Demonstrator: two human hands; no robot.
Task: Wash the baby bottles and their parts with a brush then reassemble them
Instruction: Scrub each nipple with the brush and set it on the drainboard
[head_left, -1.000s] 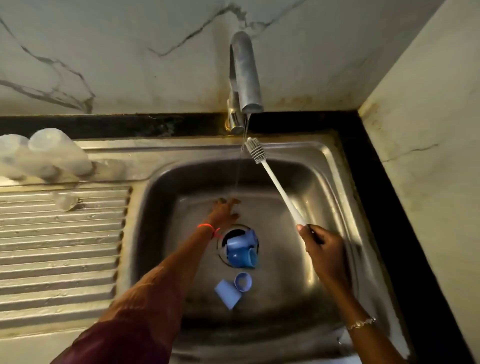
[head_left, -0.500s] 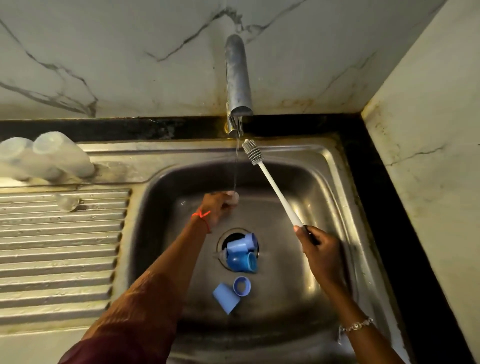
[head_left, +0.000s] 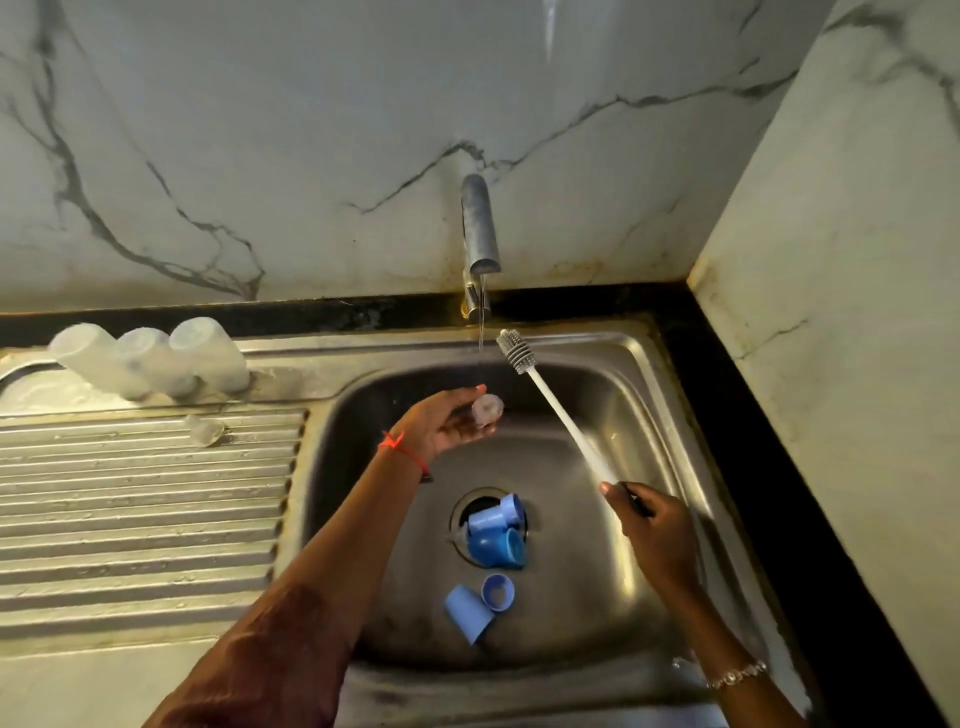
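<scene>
My left hand (head_left: 441, 423) holds a clear silicone teat (head_left: 487, 409) in its fingers, just under the thin stream from the tap (head_left: 480, 234). My right hand (head_left: 652, 525) grips the handle of a long white bottle brush (head_left: 558, 413), whose bristled head points up beside the water stream. Two darker blue caps (head_left: 496, 532) lie over the drain. A light blue cap (head_left: 467, 618) and a blue ring (head_left: 498, 591) lie on the sink floor nearer to me. Three clear bottles (head_left: 156, 356) stand upside down on the sink's back left ledge.
The steel sink basin (head_left: 649, 415) is deep, with a ribbed drainboard (head_left: 140, 509) to its left. Another clear teat (head_left: 206, 431) lies on the drainboard. Marble walls close the back and right side, with a black counter strip (head_left: 753, 441) along the sink.
My left hand has risen from the sink floor with the clear teat and turned palm up under the water. The brush has stayed raised in my right hand.
</scene>
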